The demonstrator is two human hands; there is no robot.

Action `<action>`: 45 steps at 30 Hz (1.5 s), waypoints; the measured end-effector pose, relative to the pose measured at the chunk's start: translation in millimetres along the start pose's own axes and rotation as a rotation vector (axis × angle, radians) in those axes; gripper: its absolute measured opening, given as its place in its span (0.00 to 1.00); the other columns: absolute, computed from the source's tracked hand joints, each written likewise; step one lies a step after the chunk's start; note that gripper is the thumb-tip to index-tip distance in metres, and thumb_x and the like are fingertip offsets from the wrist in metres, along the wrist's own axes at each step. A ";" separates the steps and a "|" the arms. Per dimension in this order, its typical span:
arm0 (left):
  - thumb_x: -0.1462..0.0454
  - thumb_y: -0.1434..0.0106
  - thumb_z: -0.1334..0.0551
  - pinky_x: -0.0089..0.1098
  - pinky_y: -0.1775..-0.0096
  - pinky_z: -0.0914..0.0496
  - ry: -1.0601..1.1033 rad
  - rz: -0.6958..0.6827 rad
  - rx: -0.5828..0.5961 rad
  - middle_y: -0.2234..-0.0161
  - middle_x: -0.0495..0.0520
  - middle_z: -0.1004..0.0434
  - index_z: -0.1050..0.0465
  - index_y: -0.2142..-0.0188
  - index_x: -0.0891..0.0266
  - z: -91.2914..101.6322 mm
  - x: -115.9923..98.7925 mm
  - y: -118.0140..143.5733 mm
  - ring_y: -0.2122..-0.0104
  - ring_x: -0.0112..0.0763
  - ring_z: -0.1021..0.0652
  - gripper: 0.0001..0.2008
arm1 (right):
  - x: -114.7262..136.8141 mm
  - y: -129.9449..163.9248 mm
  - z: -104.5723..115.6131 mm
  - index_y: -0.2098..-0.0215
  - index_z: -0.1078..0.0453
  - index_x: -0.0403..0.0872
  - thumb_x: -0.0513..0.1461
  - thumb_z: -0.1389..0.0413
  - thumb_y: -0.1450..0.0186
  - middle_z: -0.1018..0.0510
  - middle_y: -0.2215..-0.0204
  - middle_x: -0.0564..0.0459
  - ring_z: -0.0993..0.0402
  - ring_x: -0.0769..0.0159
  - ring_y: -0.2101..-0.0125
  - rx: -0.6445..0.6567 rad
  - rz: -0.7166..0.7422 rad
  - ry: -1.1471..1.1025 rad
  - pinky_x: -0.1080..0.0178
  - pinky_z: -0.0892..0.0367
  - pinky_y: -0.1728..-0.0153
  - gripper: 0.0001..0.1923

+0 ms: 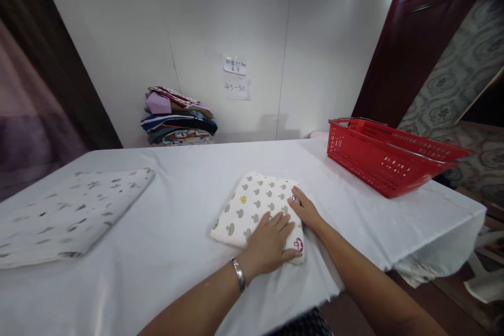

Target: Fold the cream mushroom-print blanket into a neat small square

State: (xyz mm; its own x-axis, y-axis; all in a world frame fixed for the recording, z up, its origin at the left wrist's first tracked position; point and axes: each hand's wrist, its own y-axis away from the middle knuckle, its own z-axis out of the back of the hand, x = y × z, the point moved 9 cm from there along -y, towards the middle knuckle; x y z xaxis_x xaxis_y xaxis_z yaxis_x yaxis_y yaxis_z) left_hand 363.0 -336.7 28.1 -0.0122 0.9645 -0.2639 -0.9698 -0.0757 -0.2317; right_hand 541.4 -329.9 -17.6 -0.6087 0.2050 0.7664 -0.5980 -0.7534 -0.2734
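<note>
A folded white cloth point(252, 202) printed with grey mushrooms, plus a yellow one and a red one, lies on the white-covered table in front of me. My left hand point(270, 241) rests flat across its near part, fingers spread and pointing away; a silver bangle circles that wrist. On the cloth's right edge lies my right hand point(306, 210), its fingers stretched out over the fabric. Neither hand grips the cloth; both press on it from above.
Another white cloth point(79, 210) with dark leaf-like prints is spread at the left. A stack of folded fabrics point(179, 121) stands by the back wall. The red plastic basket point(378, 155) sits at the table's right. Paper labels point(236, 77) hang on the wall.
</note>
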 end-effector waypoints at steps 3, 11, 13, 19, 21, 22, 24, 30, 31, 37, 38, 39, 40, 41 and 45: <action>0.44 0.37 0.56 0.43 0.41 0.51 0.017 0.051 -0.028 0.41 0.51 0.40 0.39 0.44 0.53 16.9 15.2 -2.0 0.40 0.37 0.42 0.28 | 1.4 3.4 6.2 0.43 0.38 0.45 0.53 0.49 0.41 0.44 0.39 0.46 0.50 0.60 0.39 -0.023 -0.025 -0.082 0.55 0.53 0.39 0.32; 0.51 0.38 0.49 0.38 0.48 0.40 0.000 0.831 -0.171 0.42 0.61 0.38 0.37 0.45 0.64 66.8 156.4 47.4 0.45 0.44 0.35 0.27 | -10.3 27.6 13.3 0.39 0.44 0.47 0.51 0.48 0.42 0.31 0.48 0.46 0.28 0.56 0.55 -0.060 -0.192 -0.172 0.57 0.31 0.56 0.35; 0.49 0.39 0.50 0.35 0.53 0.36 0.152 0.956 -0.115 0.47 0.60 0.32 0.37 0.46 0.62 55.5 176.3 60.7 0.50 0.42 0.29 0.27 | -10.2 30.6 7.9 0.39 0.44 0.46 0.50 0.47 0.42 0.26 0.54 0.47 0.26 0.57 0.59 -0.015 -0.208 -0.165 0.57 0.30 0.58 0.35; 0.49 0.39 0.51 0.34 0.56 0.35 0.320 1.003 -0.144 0.52 0.60 0.27 0.33 0.51 0.62 43.7 184.7 65.7 0.54 0.42 0.27 0.24 | -7.3 14.3 -1.9 0.41 0.40 0.44 0.45 0.46 0.43 0.30 0.48 0.46 0.32 0.56 0.50 0.023 -0.173 -0.064 0.57 0.36 0.50 0.32; 0.50 0.39 0.49 0.35 0.57 0.34 0.395 1.027 -0.165 0.53 0.61 0.27 0.32 0.55 0.63 37.8 176.7 67.0 0.55 0.42 0.26 0.22 | -6.2 -4.7 -0.4 0.42 0.40 0.45 0.41 0.47 0.43 0.30 0.47 0.47 0.34 0.58 0.48 0.040 -0.141 0.002 0.58 0.38 0.48 0.31; 0.50 0.40 0.48 0.34 0.58 0.33 0.462 1.039 -0.180 0.53 0.62 0.27 0.32 0.56 0.63 33.1 170.2 67.9 0.56 0.42 0.26 0.22 | -5.1 -16.6 1.9 0.42 0.39 0.45 0.40 0.48 0.43 0.30 0.47 0.48 0.34 0.59 0.48 0.051 -0.123 0.041 0.58 0.39 0.48 0.30; 0.49 0.42 0.45 0.33 0.63 0.31 0.646 1.056 -0.200 0.55 0.63 0.26 0.34 0.58 0.64 19.8 153.3 69.0 0.60 0.40 0.24 0.22 | -0.9 -41.8 7.0 0.42 0.40 0.46 0.37 0.49 0.43 0.30 0.48 0.49 0.33 0.60 0.49 0.095 -0.082 0.128 0.58 0.39 0.48 0.29; 0.48 0.44 0.41 0.32 0.76 0.28 1.081 1.109 -0.209 0.64 0.62 0.25 0.39 0.57 0.65 -6.8 120.7 71.4 0.72 0.36 0.23 0.25 | 58.8 -67.5 0.5 0.45 0.36 0.44 0.36 0.49 0.41 0.35 0.44 0.44 0.42 0.56 0.43 0.228 0.215 0.526 0.55 0.47 0.43 0.25; 0.48 0.44 0.41 0.33 0.76 0.28 1.095 1.130 -0.225 0.67 0.60 0.25 0.39 0.56 0.65 -7.1 122.7 72.8 0.74 0.35 0.24 0.26 | 76.5 -59.5 -8.1 0.44 0.37 0.44 0.37 0.49 0.40 0.37 0.43 0.44 0.45 0.56 0.41 0.248 0.300 0.544 0.55 0.50 0.41 0.25; 0.50 0.42 0.42 0.29 0.79 0.31 0.985 1.132 -0.316 0.70 0.57 0.24 0.43 0.50 0.65 -5.2 138.4 73.1 0.78 0.33 0.24 0.27 | 137.7 -9.8 -77.0 0.39 0.46 0.44 0.44 0.56 0.35 0.46 0.38 0.46 0.56 0.58 0.38 0.452 0.424 0.451 0.51 0.56 0.40 0.28; 0.50 0.42 0.42 0.29 0.80 0.31 0.957 1.112 -0.318 0.69 0.57 0.24 0.42 0.51 0.65 -5.0 138.5 72.3 0.78 0.32 0.24 0.26 | 138.5 -7.3 -87.0 0.38 0.47 0.44 0.44 0.57 0.35 0.48 0.37 0.46 0.58 0.58 0.37 0.476 0.402 0.452 0.51 0.57 0.40 0.28; 0.51 0.42 0.42 0.28 0.80 0.31 0.935 1.095 -0.317 0.69 0.57 0.24 0.41 0.51 0.65 -4.8 138.2 71.8 0.78 0.31 0.24 0.25 | 137.5 -5.7 -96.3 0.38 0.48 0.44 0.45 0.58 0.34 0.49 0.37 0.46 0.59 0.58 0.37 0.500 0.383 0.458 0.50 0.58 0.40 0.28; 0.51 0.41 0.43 0.28 0.80 0.32 0.916 1.085 -0.312 0.68 0.57 0.24 0.40 0.52 0.65 -4.6 137.9 71.8 0.79 0.31 0.25 0.24 | 135.7 -4.1 -105.0 0.38 0.49 0.44 0.45 0.59 0.34 0.49 0.37 0.45 0.59 0.58 0.37 0.528 0.374 0.468 0.50 0.59 0.40 0.28; 0.52 0.41 0.43 0.28 0.79 0.32 0.901 1.079 -0.300 0.69 0.56 0.23 0.40 0.52 0.65 -4.5 137.7 71.9 0.79 0.30 0.25 0.23 | 133.7 -2.4 -112.9 0.37 0.49 0.44 0.46 0.60 0.33 0.50 0.37 0.46 0.60 0.58 0.37 0.556 0.378 0.478 0.50 0.60 0.40 0.28; 0.53 0.39 0.47 0.28 0.78 0.32 0.802 1.099 -0.193 0.75 0.54 0.24 0.36 0.56 0.65 -2.0 144.4 73.6 0.81 0.30 0.25 0.19 | 127.7 4.1 -128.6 0.37 0.51 0.43 0.48 0.65 0.32 0.52 0.36 0.46 0.63 0.58 0.36 0.599 0.423 0.506 0.50 0.63 0.40 0.29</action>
State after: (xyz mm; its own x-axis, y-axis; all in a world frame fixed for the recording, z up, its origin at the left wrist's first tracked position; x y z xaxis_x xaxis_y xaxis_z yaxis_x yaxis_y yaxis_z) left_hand 290.4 -203.5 -28.9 -0.5382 -0.0178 -0.8426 -0.5032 -0.7952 0.3382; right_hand 394.2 -226.4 4.4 -0.9590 -0.0199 0.2827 0.0159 -0.9997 -0.0164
